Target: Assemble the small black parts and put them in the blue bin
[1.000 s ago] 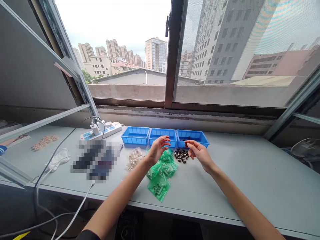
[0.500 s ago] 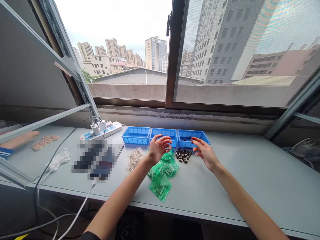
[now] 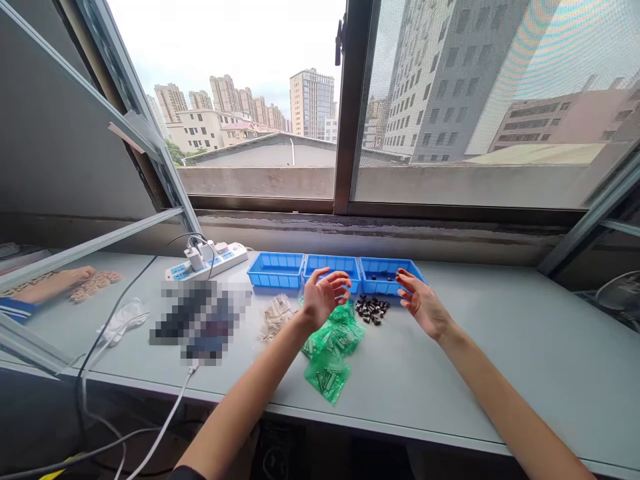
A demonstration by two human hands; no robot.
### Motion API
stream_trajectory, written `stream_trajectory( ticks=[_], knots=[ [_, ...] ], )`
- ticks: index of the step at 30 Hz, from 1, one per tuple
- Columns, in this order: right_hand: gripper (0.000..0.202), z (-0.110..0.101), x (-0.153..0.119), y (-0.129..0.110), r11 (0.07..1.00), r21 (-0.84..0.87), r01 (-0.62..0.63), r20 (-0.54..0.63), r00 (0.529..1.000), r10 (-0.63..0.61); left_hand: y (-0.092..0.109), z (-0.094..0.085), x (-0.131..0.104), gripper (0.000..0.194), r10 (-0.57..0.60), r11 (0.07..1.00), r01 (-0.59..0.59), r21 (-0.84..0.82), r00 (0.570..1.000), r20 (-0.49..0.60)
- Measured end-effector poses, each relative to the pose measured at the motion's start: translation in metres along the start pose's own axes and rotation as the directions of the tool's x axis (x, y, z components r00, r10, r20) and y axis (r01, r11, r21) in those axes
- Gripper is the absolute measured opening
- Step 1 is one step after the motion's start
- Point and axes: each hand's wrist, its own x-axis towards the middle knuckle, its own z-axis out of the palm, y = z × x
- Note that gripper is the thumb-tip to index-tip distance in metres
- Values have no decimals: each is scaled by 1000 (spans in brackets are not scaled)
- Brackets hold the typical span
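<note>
The right hand (image 3: 424, 308) reaches forward at the end of an extended forearm, its thumb and fingertips pinched on a small dark piece (image 3: 398, 275) over the front of the right blue bin (image 3: 417, 272), other fingers curled. The left hand (image 3: 323, 300) hovers before the middle blue bin (image 3: 331, 264), wrist bent back, palm turned inward, fingers wide and loosely curled (a rather relaxed pose). Between the hands, a pile of dark pieces (image 3: 372, 310) lies on the table (image 3: 430, 393), with more inside the right blue bin. Green bags (image 3: 327, 379) lie below the left hand, clear bags (image 3: 277, 316) to their left. Farther left, another person's hand (image 3: 80, 274) is beside some beige pieces (image 3: 95, 287).
</note>
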Motion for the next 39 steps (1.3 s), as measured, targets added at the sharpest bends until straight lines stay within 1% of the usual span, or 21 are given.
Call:
stream_trajectory(
  ticks=[5,10,13,16,18,19,20,21,22,23,24,25,26,27,28,30,32,34,36,39],
  knots=[
    [27,3,-1,3,999,-13,-35,12,999,35,0,0,0,28,-31,997,30,-67,999,-7],
    [37,4,-1,7,998,-68,-13,107,994,21,0,-4,3,26,-27,993,22,-118,999,-46],
    [42,7,-4,7,997,-73,-37,144,989,47,0,-7,4,24,-31,983,20,-180,998,-59],
    [42,10,-7,6,994,-68,-88,143,985,97,0,-8,5,23,-36,973,21,-228,997,-62],
    [40,12,-9,6,991,-76,-111,144,982,121,-2,-8,7,22,-5,982,-8,-189,998,-69],
    [39,12,-10,6,990,-86,-115,145,981,127,-4,-7,7,22,45,991,-55,-124,995,-85],
    [38,13,-11,6,988,-97,-116,147,981,130,-6,-7,8,22,124,992,-126,-11,987,-105],
    [37,14,-11,6,987,-110,-116,149,980,131,-7,-7,8,25,231,965,-213,151,966,-115],
    [38,15,-12,6,986,-122,-114,155,979,132,-9,-6,7,28,352,889,-301,346,931,-93],
    [38,16,-13,6,985,-133,-111,164,977,133,-11,-6,7,31,459,755,-372,540,888,-29],
    [40,18,-14,5,984,-140,-107,177,975,131,-12,-6,6,32,527,582,-419,697,847,68],
    [41,20,-16,5,985,-142,-102,191,973,128,-14,-6,5,32,548,408,-445,798,818,175],
    [42,22,-17,5,985,-138,-100,206,970,127,-15,-6,4,30,536,263,-461,848,800,269],
    [43,24,-19,4,986,-129,-102,218,967,128,-16,-7,3,29,510,160,-472,867,791,337],
    [43,26,-20,4,987,-115,-109,228,964,133,-17,-7,3,29,483,95,-480,872,788,381],
    [43,29,-23,3,988,-84,-129,242,959,145,-20,-9,2,29,462,29,-492,870,778,425],
    [44,32,-25,2,987,-58,-148,250,955,158,-22,-11,3,31,487,2,-496,869,759,432],
    [46,33,-26,2,986,-45,-161,261,951,167,-24,-12,4,30,515,-7,-490,872,746,423],
    [47,33,-26,2,984,-43,-171,283,943,177,-25,-14,5,30,514,-9,-493,870,744,427],
    [46,32,-27,3,983,-49,-174,327,927,181,-27,-15,6,28,479,-8,-501,865,757,444]
  ],
)
